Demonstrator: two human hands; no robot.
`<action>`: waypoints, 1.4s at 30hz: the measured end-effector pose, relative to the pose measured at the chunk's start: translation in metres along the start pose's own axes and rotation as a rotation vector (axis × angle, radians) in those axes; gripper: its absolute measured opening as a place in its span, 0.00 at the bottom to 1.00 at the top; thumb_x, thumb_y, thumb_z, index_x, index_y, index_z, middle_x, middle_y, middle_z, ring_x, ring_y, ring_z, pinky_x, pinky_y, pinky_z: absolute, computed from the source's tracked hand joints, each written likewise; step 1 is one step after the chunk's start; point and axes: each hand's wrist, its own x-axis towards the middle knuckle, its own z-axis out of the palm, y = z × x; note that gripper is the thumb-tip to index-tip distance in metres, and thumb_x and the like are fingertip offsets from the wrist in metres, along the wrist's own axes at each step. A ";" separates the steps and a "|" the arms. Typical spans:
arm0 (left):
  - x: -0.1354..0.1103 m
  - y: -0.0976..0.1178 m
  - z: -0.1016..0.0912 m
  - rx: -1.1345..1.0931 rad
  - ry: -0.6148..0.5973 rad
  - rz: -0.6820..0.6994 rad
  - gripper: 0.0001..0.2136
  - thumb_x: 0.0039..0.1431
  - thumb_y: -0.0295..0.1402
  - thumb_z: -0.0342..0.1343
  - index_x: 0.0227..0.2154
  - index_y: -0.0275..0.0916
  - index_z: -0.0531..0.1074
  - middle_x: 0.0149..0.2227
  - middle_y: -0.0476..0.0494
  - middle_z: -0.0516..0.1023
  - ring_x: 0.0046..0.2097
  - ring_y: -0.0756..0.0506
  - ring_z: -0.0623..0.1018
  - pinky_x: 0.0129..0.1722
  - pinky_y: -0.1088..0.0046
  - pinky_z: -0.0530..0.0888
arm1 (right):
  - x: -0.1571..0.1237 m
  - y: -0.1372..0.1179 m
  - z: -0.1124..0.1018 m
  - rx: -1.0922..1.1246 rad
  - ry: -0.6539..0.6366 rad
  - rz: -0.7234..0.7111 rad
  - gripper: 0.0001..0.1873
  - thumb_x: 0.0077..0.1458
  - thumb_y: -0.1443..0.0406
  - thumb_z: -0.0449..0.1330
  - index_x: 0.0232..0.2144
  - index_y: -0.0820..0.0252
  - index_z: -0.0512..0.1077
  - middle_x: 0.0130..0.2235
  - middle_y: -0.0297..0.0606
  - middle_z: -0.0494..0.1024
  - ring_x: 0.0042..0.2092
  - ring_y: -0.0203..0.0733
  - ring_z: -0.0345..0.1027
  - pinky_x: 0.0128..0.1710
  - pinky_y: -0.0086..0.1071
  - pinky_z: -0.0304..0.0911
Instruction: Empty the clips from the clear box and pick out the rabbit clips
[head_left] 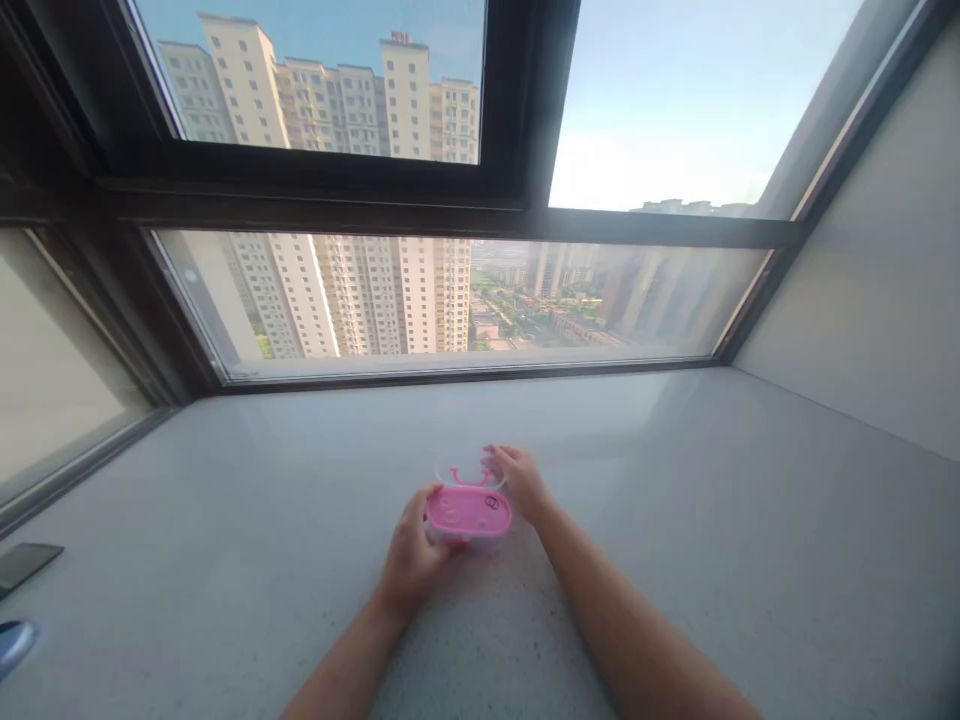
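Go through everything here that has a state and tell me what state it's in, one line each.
Box: pink, open, apparently resting on the sill.
Lid: clear, raised and tilted back behind the box.
Left hand: gripping the box's left end.
Right hand: holding the lid's right edge.
Phone: lying flat on the sill, screen dark.

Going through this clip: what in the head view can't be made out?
Head view, pink case: marks on its top too small to read.
Head view, left hand: its fingertips hidden behind the case.
Head view, right hand at the clear lid: grip or mere touch, too small to tell.
Head view, dark flat object and blue object: cut off by the left edge.
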 end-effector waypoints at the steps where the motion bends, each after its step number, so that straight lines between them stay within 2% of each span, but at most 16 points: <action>1: 0.000 0.001 0.000 0.016 0.007 0.003 0.32 0.38 0.37 0.67 0.49 0.36 0.65 0.48 0.35 0.73 0.49 0.37 0.73 0.49 0.58 0.70 | -0.004 0.001 -0.002 0.012 0.038 -0.022 0.20 0.45 0.51 0.60 0.26 0.63 0.76 0.25 0.40 0.78 0.27 0.41 0.70 0.28 0.30 0.63; 4: -0.001 0.003 0.002 0.059 0.022 0.024 0.31 0.39 0.37 0.66 0.49 0.37 0.65 0.48 0.36 0.73 0.49 0.37 0.73 0.49 0.58 0.70 | -0.026 0.003 -0.010 0.029 0.154 -0.090 0.21 0.48 0.50 0.57 0.30 0.62 0.75 0.29 0.41 0.79 0.32 0.43 0.72 0.34 0.32 0.65; 7: -0.003 0.006 0.003 0.098 0.062 0.044 0.30 0.40 0.36 0.66 0.48 0.38 0.65 0.47 0.37 0.73 0.48 0.38 0.74 0.48 0.58 0.70 | -0.056 0.005 -0.014 0.000 0.217 -0.131 0.19 0.47 0.52 0.60 0.32 0.62 0.75 0.30 0.41 0.79 0.33 0.45 0.72 0.36 0.34 0.65; 9: -0.004 0.007 0.004 0.128 0.103 0.058 0.29 0.39 0.36 0.66 0.47 0.38 0.65 0.46 0.37 0.74 0.48 0.37 0.74 0.47 0.57 0.70 | -0.073 0.005 -0.013 -0.029 0.204 -0.147 0.18 0.47 0.54 0.61 0.34 0.62 0.76 0.32 0.43 0.80 0.35 0.47 0.73 0.37 0.36 0.66; 11: -0.005 0.007 0.005 0.153 0.135 0.070 0.28 0.39 0.35 0.66 0.46 0.38 0.65 0.44 0.38 0.74 0.46 0.38 0.74 0.46 0.58 0.71 | -0.082 0.003 -0.011 -0.081 0.109 -0.176 0.17 0.49 0.55 0.61 0.37 0.62 0.76 0.36 0.45 0.80 0.38 0.49 0.73 0.38 0.37 0.67; 13: -0.006 0.008 0.006 0.163 0.157 0.079 0.28 0.39 0.35 0.66 0.45 0.38 0.66 0.43 0.39 0.74 0.45 0.38 0.75 0.45 0.57 0.72 | -0.084 -0.001 -0.007 -0.167 0.047 -0.212 0.17 0.51 0.56 0.59 0.38 0.62 0.77 0.36 0.46 0.80 0.36 0.49 0.73 0.33 0.36 0.68; 18: -0.006 0.007 0.007 0.200 0.175 0.083 0.27 0.38 0.36 0.66 0.44 0.38 0.66 0.42 0.40 0.74 0.44 0.37 0.75 0.43 0.56 0.72 | -0.076 -0.012 -0.001 -0.450 0.032 -0.455 0.11 0.54 0.63 0.57 0.35 0.60 0.78 0.34 0.43 0.78 0.35 0.45 0.71 0.31 0.32 0.66; 26: -0.005 0.005 0.008 0.209 0.138 0.049 0.28 0.40 0.39 0.65 0.46 0.38 0.64 0.44 0.39 0.73 0.45 0.38 0.75 0.44 0.58 0.72 | -0.082 -0.017 0.001 -0.528 0.083 -0.553 0.10 0.55 0.67 0.55 0.35 0.60 0.76 0.34 0.42 0.77 0.37 0.43 0.69 0.35 0.33 0.65; 30: -0.006 0.006 0.008 0.186 0.140 0.027 0.29 0.40 0.41 0.65 0.47 0.39 0.63 0.45 0.39 0.73 0.46 0.37 0.75 0.44 0.57 0.72 | -0.083 -0.021 0.000 -0.534 0.087 -0.594 0.10 0.54 0.67 0.56 0.37 0.61 0.75 0.37 0.44 0.77 0.40 0.46 0.69 0.41 0.36 0.64; 33: -0.007 0.008 0.008 0.169 0.140 0.005 0.30 0.40 0.41 0.65 0.47 0.40 0.63 0.46 0.39 0.72 0.46 0.37 0.75 0.44 0.57 0.72 | -0.086 -0.024 -0.001 -0.591 0.068 -0.627 0.13 0.53 0.67 0.57 0.42 0.60 0.73 0.40 0.45 0.77 0.44 0.48 0.69 0.46 0.41 0.61; 37: -0.007 0.009 0.007 0.128 0.134 0.015 0.30 0.40 0.41 0.66 0.47 0.40 0.63 0.46 0.38 0.73 0.47 0.37 0.74 0.45 0.56 0.72 | -0.092 -0.025 0.000 -0.657 -0.007 -0.683 0.23 0.52 0.64 0.59 0.51 0.59 0.67 0.45 0.45 0.76 0.46 0.49 0.68 0.51 0.45 0.56; 42: -0.007 0.009 0.006 0.105 0.108 0.038 0.30 0.41 0.41 0.65 0.49 0.40 0.63 0.47 0.37 0.73 0.48 0.36 0.74 0.45 0.57 0.72 | -0.092 -0.019 -0.001 -0.649 -0.070 -0.641 0.34 0.49 0.60 0.62 0.57 0.61 0.59 0.52 0.48 0.71 0.51 0.52 0.66 0.52 0.45 0.57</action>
